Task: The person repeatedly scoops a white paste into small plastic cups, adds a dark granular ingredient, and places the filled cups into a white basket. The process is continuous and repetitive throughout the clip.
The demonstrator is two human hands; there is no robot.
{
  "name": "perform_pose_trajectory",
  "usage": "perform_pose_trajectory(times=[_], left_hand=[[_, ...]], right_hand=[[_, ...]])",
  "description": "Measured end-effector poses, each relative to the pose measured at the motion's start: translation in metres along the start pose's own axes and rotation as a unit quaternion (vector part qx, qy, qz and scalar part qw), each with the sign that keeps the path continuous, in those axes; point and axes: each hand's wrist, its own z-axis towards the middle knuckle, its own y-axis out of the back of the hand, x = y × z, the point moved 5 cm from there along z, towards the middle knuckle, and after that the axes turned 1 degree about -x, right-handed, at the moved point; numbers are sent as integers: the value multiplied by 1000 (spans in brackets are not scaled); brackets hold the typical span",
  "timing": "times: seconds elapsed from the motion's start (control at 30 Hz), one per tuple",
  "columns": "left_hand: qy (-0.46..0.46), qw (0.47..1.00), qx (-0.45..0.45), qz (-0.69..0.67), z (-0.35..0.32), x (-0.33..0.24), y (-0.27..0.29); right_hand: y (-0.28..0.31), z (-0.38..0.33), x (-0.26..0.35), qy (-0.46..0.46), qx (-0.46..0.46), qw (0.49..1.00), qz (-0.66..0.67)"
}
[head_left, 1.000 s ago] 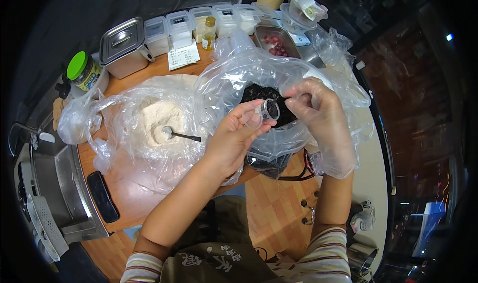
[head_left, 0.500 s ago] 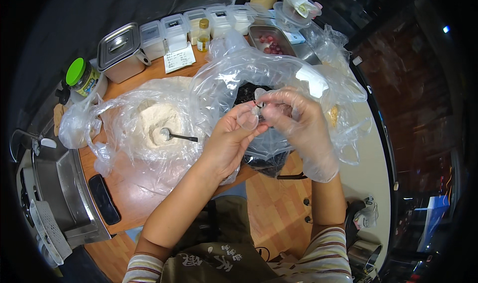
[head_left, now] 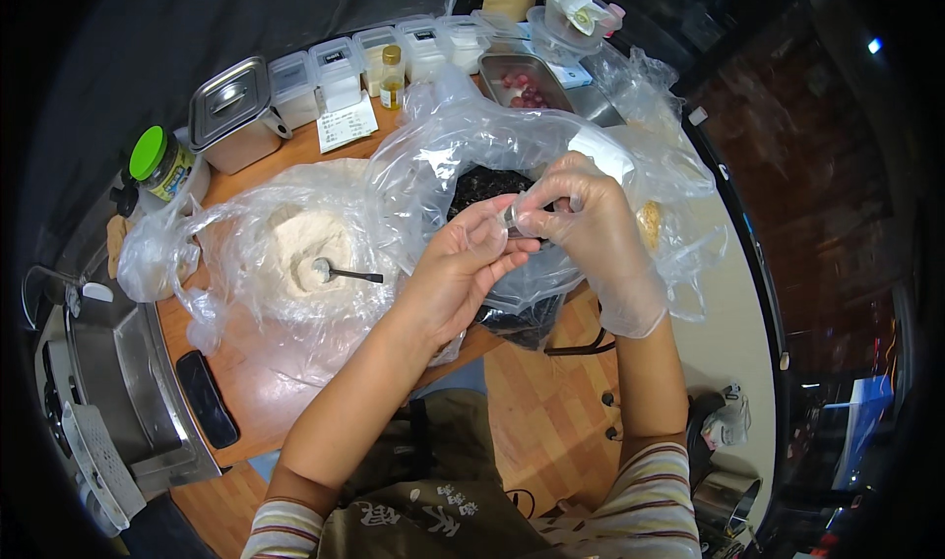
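Observation:
My left hand [head_left: 461,269] is bare and my right hand [head_left: 589,226] wears a thin clear glove. Both pinch a small clear plastic cup [head_left: 513,215] between their fingertips, just above an open clear bag [head_left: 463,136] that holds a dark filling [head_left: 484,185]. To the left lies another open clear bag with white flour [head_left: 300,249] and a metal spoon [head_left: 340,272] stuck in it.
Along the back of the wooden counter [head_left: 266,382] stand a lidded steel tub [head_left: 234,111], several white lidded containers [head_left: 340,67], a small bottle of yellow liquid [head_left: 392,77], a steel tray of red pieces [head_left: 527,82] and a green-lidded jar [head_left: 162,165]. A sink [head_left: 98,382] lies at left.
Both hands have closed in around the small cup and lowered it slightly toward the dark filling; the right fingers now curl over it.

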Motion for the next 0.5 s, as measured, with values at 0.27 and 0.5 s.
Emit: perform_pose_trajectory(times=[0.27,0.5], left_hand=[[3,998,5,-59,15,3,5],[5,995,-8,-95,24,4,7]], right_hand=[[43,-18,13,-5,-111,989,96],[107,-56,-37,-111,-254,927,251]])
